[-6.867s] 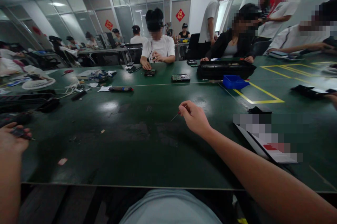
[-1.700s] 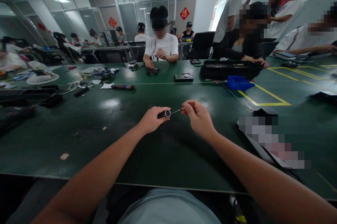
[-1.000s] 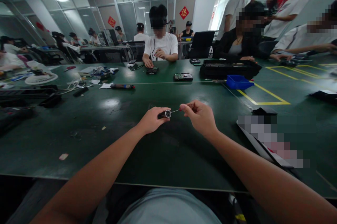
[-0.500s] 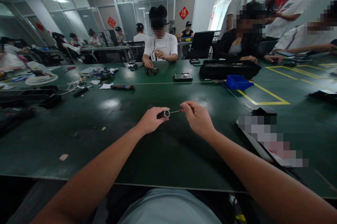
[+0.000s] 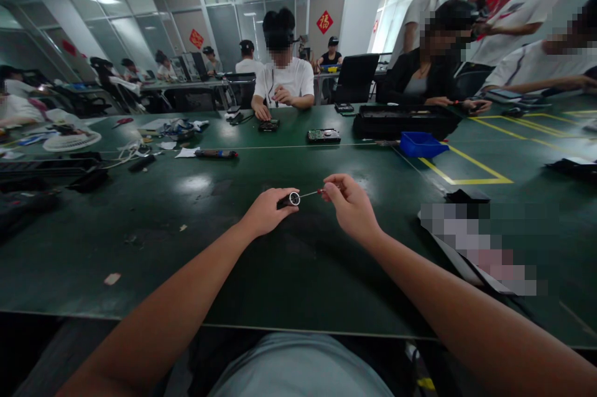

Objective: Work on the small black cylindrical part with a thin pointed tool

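Note:
Above the green table (image 5: 196, 247), my left hand (image 5: 267, 211) is closed round a short black cylindrical tool handle (image 5: 288, 200) whose round metal end faces right. My right hand (image 5: 352, 206) pinches a thin screwdriver bit (image 5: 311, 193) with a red collar, its metal tip at the handle's open end. Both hands hover over the middle of the table, close together.
A blue bin (image 5: 420, 144) and a long black case (image 5: 403, 121) stand at the back right beside yellow floor-tape lines (image 5: 461, 172). Circuit boards (image 5: 321, 135), cables and a fan (image 5: 69, 139) lie at the back and left. Other people sit and stand across the table. Blurred papers (image 5: 476, 241) lie at my right.
My left hand came in from the far left with the handle and met my right hand. In the last second the bit's tip has stayed at the handle's end with only slight shifts.

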The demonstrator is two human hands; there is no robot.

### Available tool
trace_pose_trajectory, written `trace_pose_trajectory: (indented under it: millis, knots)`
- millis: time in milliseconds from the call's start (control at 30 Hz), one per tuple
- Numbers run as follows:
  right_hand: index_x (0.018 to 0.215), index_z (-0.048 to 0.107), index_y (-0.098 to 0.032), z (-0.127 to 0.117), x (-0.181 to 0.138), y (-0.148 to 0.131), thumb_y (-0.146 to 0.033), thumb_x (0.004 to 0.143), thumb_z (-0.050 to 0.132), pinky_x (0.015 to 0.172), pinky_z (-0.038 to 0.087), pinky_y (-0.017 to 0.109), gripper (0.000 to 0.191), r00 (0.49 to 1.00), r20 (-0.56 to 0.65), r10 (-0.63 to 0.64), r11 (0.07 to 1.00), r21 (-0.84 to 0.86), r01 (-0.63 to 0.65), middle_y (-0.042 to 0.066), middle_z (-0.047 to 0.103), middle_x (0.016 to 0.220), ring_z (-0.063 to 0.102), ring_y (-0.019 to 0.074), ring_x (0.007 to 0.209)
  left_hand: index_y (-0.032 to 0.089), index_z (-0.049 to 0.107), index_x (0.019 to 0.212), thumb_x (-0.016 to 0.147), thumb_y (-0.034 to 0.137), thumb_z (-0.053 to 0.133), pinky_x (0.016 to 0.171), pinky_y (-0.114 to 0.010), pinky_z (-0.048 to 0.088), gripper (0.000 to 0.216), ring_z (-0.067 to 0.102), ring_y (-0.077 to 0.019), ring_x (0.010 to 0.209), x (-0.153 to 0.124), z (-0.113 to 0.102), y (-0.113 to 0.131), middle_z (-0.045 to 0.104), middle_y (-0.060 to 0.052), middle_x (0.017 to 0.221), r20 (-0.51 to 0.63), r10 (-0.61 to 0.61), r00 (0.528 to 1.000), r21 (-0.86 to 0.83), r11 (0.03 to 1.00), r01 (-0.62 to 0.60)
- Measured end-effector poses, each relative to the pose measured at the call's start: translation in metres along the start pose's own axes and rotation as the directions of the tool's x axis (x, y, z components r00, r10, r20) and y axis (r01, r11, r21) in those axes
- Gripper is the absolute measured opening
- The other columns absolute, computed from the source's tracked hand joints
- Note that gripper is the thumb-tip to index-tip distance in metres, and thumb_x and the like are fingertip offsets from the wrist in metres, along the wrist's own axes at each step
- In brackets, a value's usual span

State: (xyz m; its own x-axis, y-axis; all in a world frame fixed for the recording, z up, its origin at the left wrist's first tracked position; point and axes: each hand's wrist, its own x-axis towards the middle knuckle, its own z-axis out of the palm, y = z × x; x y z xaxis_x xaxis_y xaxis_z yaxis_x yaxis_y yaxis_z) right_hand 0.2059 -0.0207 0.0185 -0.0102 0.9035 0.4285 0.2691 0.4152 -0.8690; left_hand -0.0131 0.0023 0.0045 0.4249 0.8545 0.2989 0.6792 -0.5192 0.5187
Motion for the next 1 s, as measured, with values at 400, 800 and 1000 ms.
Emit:
trace_pose_trajectory:
  millis: [400,800,1000]
  knots:
    - [0.083,0.059,-0.021,0.000,0.015,0.022,-0.053,0.086,0.058,0.071,0.057,0.038,0.032,0.936,0.097,0.338,0.826,0.446,-0.345,0.002,0.059,0.070,0.059,0.0170,0.063,0.025,0.060,0.128,0.090,0.029,0.065,0.101,-0.040,0.043,0.039,0.060,-0.0213,0.110,0.002,-0.003,0.001,0.067,-0.005,0.120,0.007,0.116,0.993,-0.028,0.993,-0.116]
    - [0.085,0.060,-0.020,-0.001,0.014,0.018,-0.050,0.089,0.055,0.064,0.053,0.032,0.031,0.978,-0.069,0.196,0.953,0.247,-0.174,0.002,0.063,0.073,0.060,0.0151,0.064,0.026,0.059,0.131,0.089,0.033,0.064,0.099,-0.041,0.044,0.042,0.059,-0.0237,0.111,0.002,-0.001,-0.002,0.066,-0.005,0.125,0.054,0.043,0.998,0.015,0.999,-0.044]
    - [0.090,0.061,-0.020,-0.001,0.008,0.011,-0.045,0.093,0.052,0.068,0.051,0.033,0.028,0.997,-0.043,0.058,0.995,0.089,-0.054,0.003,0.067,0.077,0.063,0.0165,0.069,0.024,0.060,0.130,0.089,0.035,0.066,0.098,-0.041,0.044,0.043,0.060,-0.0240,0.109,0.002,-0.001,0.000,0.067,-0.006,0.122,0.045,0.044,0.998,0.012,0.999,-0.045]
